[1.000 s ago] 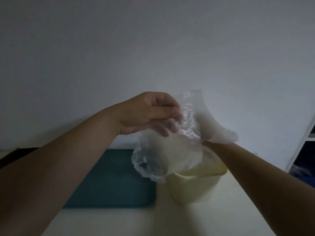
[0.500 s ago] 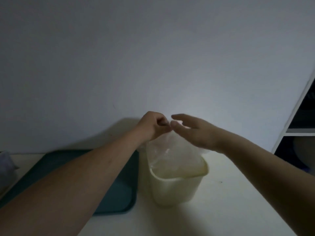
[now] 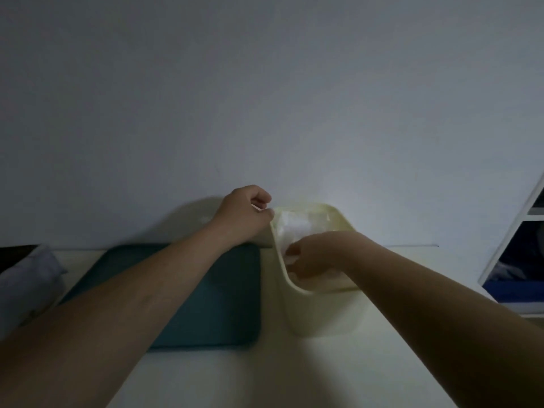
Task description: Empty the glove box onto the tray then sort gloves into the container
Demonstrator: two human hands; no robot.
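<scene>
Glove (image 3: 294,226): clear, crumpled film, lying inside the pale yellow container (image 3: 319,315) beside the teal tray (image 3: 229,293).
Your left hand (image 3: 245,214): curled at the rim, pinching the glove's edge.
Your right hand (image 3: 313,254): inside the container, on the glove; grip cannot be told.

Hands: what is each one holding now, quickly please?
Left hand: curled, pinching the glove edge.
Right hand: inside container, grip cannot be told.

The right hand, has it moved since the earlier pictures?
Yes. The right hand has dropped from above the rim of the pale yellow plastic container down into its opening.
</scene>
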